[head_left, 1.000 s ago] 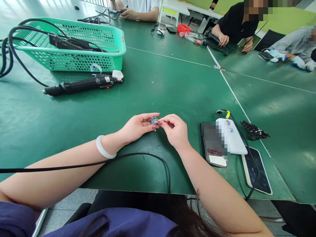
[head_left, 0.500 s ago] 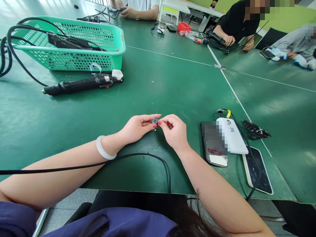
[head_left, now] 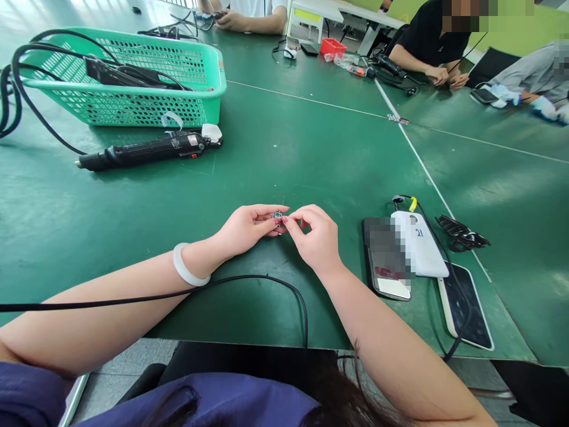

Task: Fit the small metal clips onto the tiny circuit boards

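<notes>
Between the thumb and fingers of my left hand (head_left: 252,228) is a small, dark part with pale markings (head_left: 277,216), too small to name. The left wrist wears a white bracelet (head_left: 189,265). My right hand (head_left: 315,236) has its thumb and index finger pinched together right at the small part's edge; whether something tiny sits in that pinch is hidden. Both hands are just above the green table (head_left: 249,172), close to its front edge. A black cable (head_left: 249,279) runs across my left forearm and down over the table edge.
A green basket (head_left: 146,107) holds black devices and cables at the left. Before it lies a black electric screwdriver (head_left: 146,149). Phones (head_left: 464,305), a white power bank (head_left: 418,243) and a coiled cable (head_left: 462,233) lie at the right. Other people sit across the table.
The small part has turned slightly in my left fingers, and both hands otherwise stay nearly in place. Across the table, a co-worker in black has brought their hands closer together.
</notes>
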`<state>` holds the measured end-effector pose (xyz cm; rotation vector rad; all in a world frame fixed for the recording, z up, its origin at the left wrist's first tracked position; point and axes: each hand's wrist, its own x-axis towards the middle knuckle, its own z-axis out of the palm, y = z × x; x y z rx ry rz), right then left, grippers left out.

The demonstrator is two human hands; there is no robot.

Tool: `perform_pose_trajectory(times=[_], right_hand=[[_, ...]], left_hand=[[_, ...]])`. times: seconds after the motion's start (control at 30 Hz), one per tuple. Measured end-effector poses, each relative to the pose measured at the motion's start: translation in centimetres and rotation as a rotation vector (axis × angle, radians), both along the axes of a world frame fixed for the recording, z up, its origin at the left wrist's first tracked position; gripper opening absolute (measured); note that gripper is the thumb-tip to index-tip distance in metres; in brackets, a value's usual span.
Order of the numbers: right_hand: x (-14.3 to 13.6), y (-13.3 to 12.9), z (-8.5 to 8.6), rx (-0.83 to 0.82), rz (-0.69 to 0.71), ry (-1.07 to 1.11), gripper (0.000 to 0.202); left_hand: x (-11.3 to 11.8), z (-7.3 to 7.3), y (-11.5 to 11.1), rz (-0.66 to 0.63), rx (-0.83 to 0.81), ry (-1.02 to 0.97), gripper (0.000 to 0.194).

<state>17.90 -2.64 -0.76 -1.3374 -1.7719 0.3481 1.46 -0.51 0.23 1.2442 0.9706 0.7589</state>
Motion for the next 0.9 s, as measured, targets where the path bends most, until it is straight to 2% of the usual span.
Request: perform_pose_trajectory(times=[0.2, 0.33, 0.53, 0.9], right_hand=[[0.08, 0.09, -0.33, -0.029, 0.025, 0.027, 0.006], [0.09, 0.11, -0.29, -0.017, 0.031, 0.030, 0.009], [0.31, 0.16, -0.24, -0.023, 0.049, 0.016, 0.010], [0.14, 0.00, -0.08, -0.077, 0.050, -0.013, 0.013]], left_hand=[[-0.15, -0.57, 0.28, -0.001, -0.022, -0.076, 0.041], [-0.13, -0.55, 0.19, -0.008, 0.005, -0.028, 0.046], [-0.24, -0.54, 0.06, -0.015, 0.148, 0.153, 0.047], [-0.40, -0.85, 0.07, -0.015, 0.177, 0.162, 0.043]])
